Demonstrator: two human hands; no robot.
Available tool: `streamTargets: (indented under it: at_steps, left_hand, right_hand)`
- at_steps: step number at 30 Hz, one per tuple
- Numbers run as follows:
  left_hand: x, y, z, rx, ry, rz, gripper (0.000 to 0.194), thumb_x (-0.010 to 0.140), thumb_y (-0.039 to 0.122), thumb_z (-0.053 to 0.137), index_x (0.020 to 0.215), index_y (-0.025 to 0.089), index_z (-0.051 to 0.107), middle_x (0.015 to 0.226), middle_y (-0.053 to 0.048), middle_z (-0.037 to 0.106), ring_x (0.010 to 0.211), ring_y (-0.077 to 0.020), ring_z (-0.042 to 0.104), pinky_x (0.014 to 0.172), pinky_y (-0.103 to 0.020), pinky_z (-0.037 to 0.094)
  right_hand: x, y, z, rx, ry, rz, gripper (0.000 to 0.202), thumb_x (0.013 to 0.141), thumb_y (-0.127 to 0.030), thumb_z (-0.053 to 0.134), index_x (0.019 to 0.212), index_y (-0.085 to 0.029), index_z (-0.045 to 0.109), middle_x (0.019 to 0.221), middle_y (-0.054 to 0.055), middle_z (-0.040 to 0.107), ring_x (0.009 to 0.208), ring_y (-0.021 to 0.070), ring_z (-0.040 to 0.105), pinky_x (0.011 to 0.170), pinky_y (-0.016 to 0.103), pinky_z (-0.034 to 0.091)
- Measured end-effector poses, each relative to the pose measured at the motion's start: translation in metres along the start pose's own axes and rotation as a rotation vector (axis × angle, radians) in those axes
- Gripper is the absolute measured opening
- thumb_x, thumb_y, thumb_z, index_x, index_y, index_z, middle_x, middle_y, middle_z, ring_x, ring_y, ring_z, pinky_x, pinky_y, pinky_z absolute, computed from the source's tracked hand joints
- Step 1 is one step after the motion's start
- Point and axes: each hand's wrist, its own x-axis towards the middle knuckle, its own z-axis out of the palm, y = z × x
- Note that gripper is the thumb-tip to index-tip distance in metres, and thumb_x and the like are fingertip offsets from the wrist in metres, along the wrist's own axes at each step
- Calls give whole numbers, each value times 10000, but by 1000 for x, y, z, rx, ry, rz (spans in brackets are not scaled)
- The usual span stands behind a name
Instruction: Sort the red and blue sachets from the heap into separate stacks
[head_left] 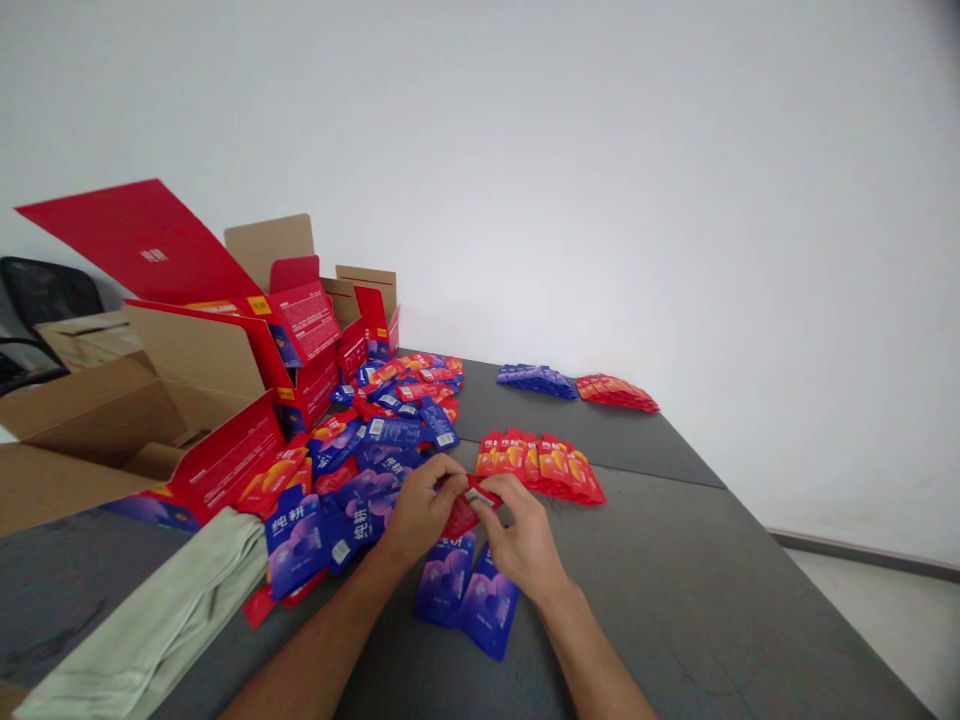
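Observation:
Between my two hands is a red packet (461,512), its back with a white label facing up. My left hand (429,500) pinches its upper left edge, and my right hand (521,530) pinches its right side. Just below them, two blue packets (489,605) lie side by side on the dark table (645,590), their tops partly hidden by my hands. Beyond my right hand is a row of overlapping red packets (551,465). A loose mixed heap of blue and red packets (390,432) lies to the left of my hands.
Open red cartons (232,455) stand along the left side. A pale green cloth (161,620) lies at the front left. Near the wall are a fanned blue stack (536,380) and a fanned red stack (616,392). A dark chair (49,290) is at the far left.

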Motion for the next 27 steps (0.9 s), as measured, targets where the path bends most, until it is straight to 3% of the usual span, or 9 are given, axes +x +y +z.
streamTargets:
  at_steps: [2, 11, 21, 27]
  left_hand:
    - [-1, 3, 3, 26, -10, -5, 172, 866, 243, 504, 745, 192, 615, 730, 4, 616, 706, -145, 563, 670, -238, 401]
    - [-7, 10, 13, 61, 87, -71, 169, 856, 284, 528, 752, 198, 629, 716, 3, 637, 694, -154, 567, 644, -245, 394]
    - [-3, 3, 19, -158, 17, -202, 184, 804, 341, 598, 737, 181, 660, 687, 4, 644, 628, -138, 539, 599, -223, 404]
    - [-5, 2, 18, -122, -2, -194, 170, 820, 307, 568, 732, 183, 643, 684, 14, 630, 628, -130, 528, 595, -219, 390]
  right_hand:
    - [1, 0, 1, -31, 32, 41, 57, 905, -244, 570, 925, -215, 614, 924, 43, 626, 869, 175, 585, 807, 302, 478]
    - [2, 2, 1, -170, 118, 47, 184, 932, -278, 515, 767, -212, 563, 786, 40, 586, 784, 183, 551, 737, 303, 441]
    - [3, 2, -4, 73, 89, 104, 151, 929, -286, 536, 870, -215, 655, 869, 33, 614, 820, 165, 575, 764, 289, 467]
    - [4, -1, -6, 21, 25, 121, 191, 941, -252, 489, 850, -206, 650, 837, 30, 588, 800, 164, 564, 741, 287, 452]
